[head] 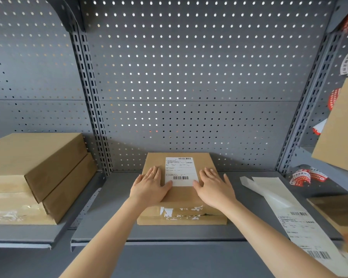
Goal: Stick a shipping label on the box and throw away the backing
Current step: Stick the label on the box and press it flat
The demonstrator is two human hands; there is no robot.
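A: What is seen, largest first?

B: A grey pegboard (189,77) fills the back. Below it a grey shelf (113,197) is seen. Two stacked cartons (38,169) are set on a neighbouring shelf at the left, and part of another carton (338,125) is seen at the right edge.

A: Where is the box placed?

B: The box (181,199) lies flat at the middle of the shelf, its far edge close to the pegboard. Torn white scraps are seen on its near side.

A: And the paper at the right?

B: A long strip (285,209) is laid on the shelf just right of the box, apart from it. Its far part looks bare and glossy; printed labels with barcodes are seen on its near part. Red-and-white tape (305,176) lies beyond it.

A: Is the label on?

B: The label (180,171) is seen flat on the box top, toward the far edge, between the hands.

A: How are the hands held?

B: The left hand (150,185) is spread flat on the box, thumb at the label's near left corner. The right hand (213,186) is spread flat likewise, thumb at the near right corner. No grip is closed; nothing is held by either.
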